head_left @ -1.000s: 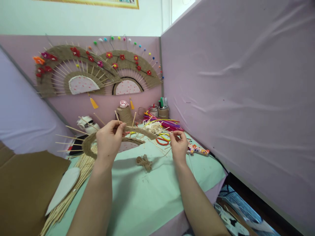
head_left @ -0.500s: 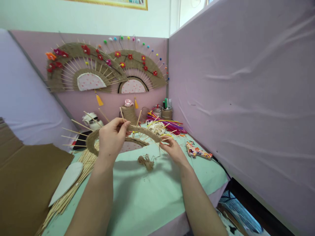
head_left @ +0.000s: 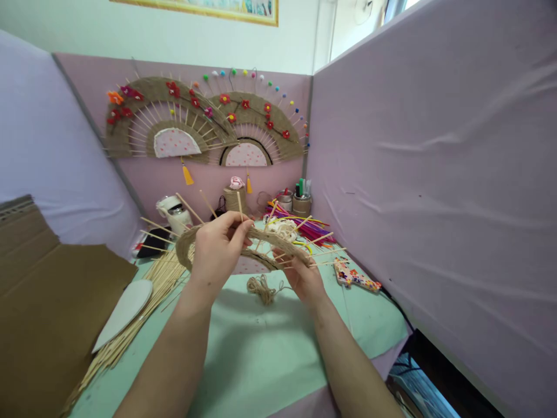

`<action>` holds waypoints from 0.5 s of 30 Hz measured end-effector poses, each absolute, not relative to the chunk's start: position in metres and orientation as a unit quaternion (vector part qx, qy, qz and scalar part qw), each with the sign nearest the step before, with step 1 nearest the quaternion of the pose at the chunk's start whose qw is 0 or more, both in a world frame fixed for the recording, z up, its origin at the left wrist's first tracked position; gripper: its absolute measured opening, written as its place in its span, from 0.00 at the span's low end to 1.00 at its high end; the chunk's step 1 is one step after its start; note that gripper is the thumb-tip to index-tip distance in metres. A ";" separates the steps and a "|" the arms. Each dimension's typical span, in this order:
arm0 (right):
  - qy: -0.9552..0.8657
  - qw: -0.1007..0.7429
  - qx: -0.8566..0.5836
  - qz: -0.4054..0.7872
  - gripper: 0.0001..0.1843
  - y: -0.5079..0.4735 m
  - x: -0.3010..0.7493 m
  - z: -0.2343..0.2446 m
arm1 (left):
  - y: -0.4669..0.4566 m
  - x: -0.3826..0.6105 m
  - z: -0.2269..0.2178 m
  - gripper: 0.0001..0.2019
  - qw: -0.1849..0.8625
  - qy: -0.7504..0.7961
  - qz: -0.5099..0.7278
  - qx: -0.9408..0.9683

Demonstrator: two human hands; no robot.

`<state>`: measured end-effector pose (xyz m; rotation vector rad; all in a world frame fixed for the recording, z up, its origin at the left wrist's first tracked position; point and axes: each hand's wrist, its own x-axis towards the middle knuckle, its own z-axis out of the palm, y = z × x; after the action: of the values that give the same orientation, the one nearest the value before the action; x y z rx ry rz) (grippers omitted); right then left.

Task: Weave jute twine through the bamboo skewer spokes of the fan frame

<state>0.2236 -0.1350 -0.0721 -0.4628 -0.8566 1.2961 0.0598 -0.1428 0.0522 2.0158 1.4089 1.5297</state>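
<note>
Raised above the table is a twine-wrapped arch [head_left: 279,241] with thin wooden sticks fanning out from its outer edge. My left hand [head_left: 220,244] pinches it near the top, thumb in front, beside an upright stick [head_left: 239,206]. At the arch's right end, my right hand [head_left: 305,277] holds it from below, its fingers partly behind the arch. Through the opening shows a dotted half-circle piece [head_left: 250,266] with a twine-covered rim, lying on the table. A small bundle of loose twine [head_left: 261,288] rests below, a strand running toward my right hand.
Thin sticks [head_left: 143,305] lie at left under a white oval piece [head_left: 124,313], beside brown cardboard [head_left: 56,325]. Behind are a twine spool [head_left: 235,200], colourful pipe cleaners [head_left: 319,231] and a pen holder [head_left: 301,204]. A flower-patterned glue gun [head_left: 354,277] lies right. Decorated fans [head_left: 174,116] hang behind.
The view has swung slightly left. The arch's right end has tilted lower and toward me. My right hand has shifted from the end's sticks to underneath the arch; my left keeps its pinch.
</note>
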 end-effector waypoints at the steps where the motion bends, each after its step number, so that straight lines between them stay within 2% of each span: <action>1: -0.369 0.693 -0.197 0.588 0.17 -0.136 0.221 -0.072 | -0.142 0.061 0.051 0.08 0.124 0.478 0.526 0.692; 8: -0.207 0.731 -0.161 0.630 0.15 -0.127 0.223 -0.074 | -0.131 0.073 0.040 0.21 0.095 0.366 0.590 0.713; 13: -0.120 0.775 -0.124 0.608 0.08 -0.112 0.238 -0.060 | -0.136 0.083 0.011 0.13 0.129 0.330 0.611 0.708; 15: -0.107 0.791 -0.107 0.593 0.06 -0.106 0.242 -0.049 | -0.139 0.084 -0.009 0.08 0.186 0.339 0.608 0.694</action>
<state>0.2416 -0.1064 -0.0490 -0.2306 -0.2301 1.2773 0.0843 -0.1394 -0.0092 1.9540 0.9533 1.7112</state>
